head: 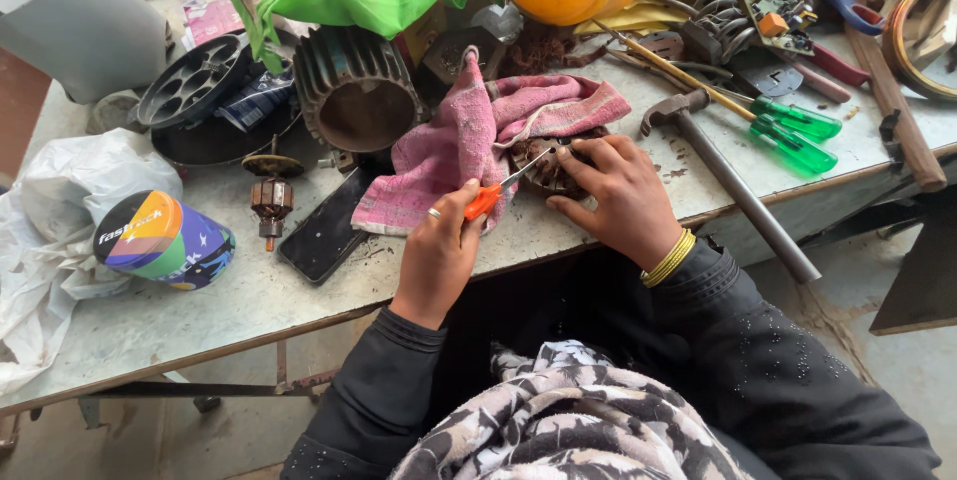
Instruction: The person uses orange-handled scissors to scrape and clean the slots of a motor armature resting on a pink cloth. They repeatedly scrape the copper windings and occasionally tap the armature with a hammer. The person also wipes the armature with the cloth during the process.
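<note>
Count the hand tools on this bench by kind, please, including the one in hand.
Orange-handled screwdriver, held in the left hand: 1
Green-handled screwdrivers: 2
Hammer: 1
Total: 4

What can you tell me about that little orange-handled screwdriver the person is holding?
The screwdriver is small, with a short orange handle that looks like plastic and a thin, bare metal shaft. The left hand grips the handle between its fingers. The tool lies slanted, the shaft running up and to the right, its tip at the round, slotted metal part that the right hand steadies. It crosses over the pink cloth on the worktable.
</note>
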